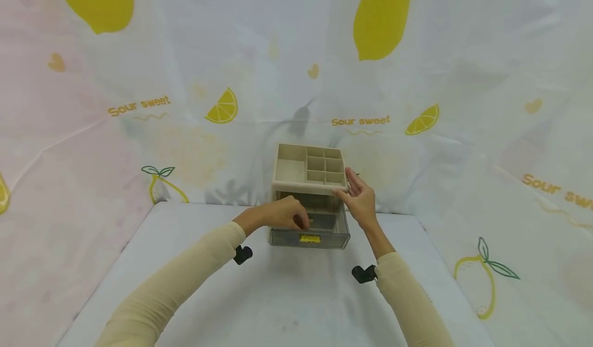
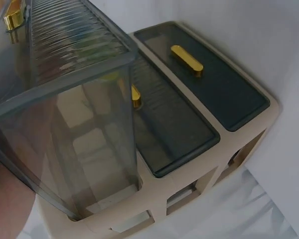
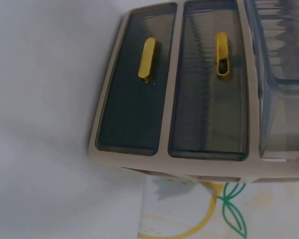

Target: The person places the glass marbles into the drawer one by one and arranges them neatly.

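A cream desktop organizer (image 1: 291, 173) with a compartmented top stands at the back of the table. Its upper drawer (image 1: 283, 239), smoky and see-through with a gold handle (image 1: 310, 239), is pulled out. My left hand (image 1: 284, 213) reaches over the drawer with curled fingers dipping inside. A small tan bit shows by its fingertips; whether the hand pinches it I cannot tell. Blurred colourful contents show through the drawer in the left wrist view. My right hand (image 1: 363, 203) rests against the organizer's right front corner, thumb at the front edge, fingers extended along the side.
Below the pulled-out drawer, a middle drawer (image 3: 209, 114) and a bottom drawer (image 3: 132, 112) are closed. The white table (image 1: 287, 295) extends in front. A lemon-print cloth (image 1: 259, 53) hangs close behind the organizer and along both sides. Black wrist cameras sit under both forearms.
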`<state>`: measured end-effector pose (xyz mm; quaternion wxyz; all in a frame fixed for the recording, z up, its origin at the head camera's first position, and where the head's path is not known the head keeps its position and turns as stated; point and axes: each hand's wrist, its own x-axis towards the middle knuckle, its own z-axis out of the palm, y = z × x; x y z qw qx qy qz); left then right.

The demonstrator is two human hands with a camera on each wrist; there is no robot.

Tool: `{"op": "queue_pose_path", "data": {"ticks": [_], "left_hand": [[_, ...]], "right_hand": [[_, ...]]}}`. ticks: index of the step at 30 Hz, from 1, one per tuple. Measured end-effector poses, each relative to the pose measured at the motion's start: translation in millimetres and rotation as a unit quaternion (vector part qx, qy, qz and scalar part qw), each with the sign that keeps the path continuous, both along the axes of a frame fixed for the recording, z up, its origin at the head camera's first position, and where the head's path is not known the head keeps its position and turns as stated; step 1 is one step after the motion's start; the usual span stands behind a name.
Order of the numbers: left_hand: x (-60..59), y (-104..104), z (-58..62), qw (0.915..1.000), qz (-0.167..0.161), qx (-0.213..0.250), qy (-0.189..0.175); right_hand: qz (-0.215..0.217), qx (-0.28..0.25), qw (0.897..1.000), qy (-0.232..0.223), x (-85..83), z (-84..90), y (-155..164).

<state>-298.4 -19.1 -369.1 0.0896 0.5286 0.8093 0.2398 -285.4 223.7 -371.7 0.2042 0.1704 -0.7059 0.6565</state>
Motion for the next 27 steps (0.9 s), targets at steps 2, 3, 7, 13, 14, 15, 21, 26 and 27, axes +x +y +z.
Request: {"op": "queue_pose_path", "data": {"ticks": [2,3,7,13,14,15,21,26,27], "left_hand": [[-0.1,2.3,1.1,0.9998,0.005,-0.021,0.005],[0.1,3.3,1.6,0.9995,0.009,-0.030,0.007],[1.0,5.6,2.4,0.9984,0.020,-0.053,-0.001],[3.8,5.9,2.0,0.9979,0.013,-0.063,-0.003],[4.4,5.9,2.4,0.9977,0.014,-0.066,-0.004],[4.8,5.9,2.8,0.9975,0.016,-0.069,-0.006],[5.2,6.6,4.8,0.9947,0.012,-0.101,-0.019],[3.4,7.5,5.8,0.9947,0.008,-0.102,-0.006],[3.4,7.4,5.9,0.9953,0.008,-0.097,-0.002]], "right_hand": [[0.000,-0.002,1.000,0.002,-1.0,0.5,0.4],[0.001,-0.003,1.000,0.003,-1.5,0.7,0.5],[0.005,-0.002,1.000,0.005,-2.2,0.9,0.8],[0.005,-0.003,1.000,0.004,0.7,-1.1,0.6],[0.005,-0.003,1.000,0.003,0.9,-1.3,0.6],[0.005,-0.003,1.000,0.002,1.1,-1.7,0.7],[0.014,0.001,1.000,0.001,3.0,-2.9,1.9],[0.013,0.003,1.000,0.004,3.3,-2.0,2.3],[0.011,0.003,1.000,0.004,3.3,-1.6,2.4]]}}
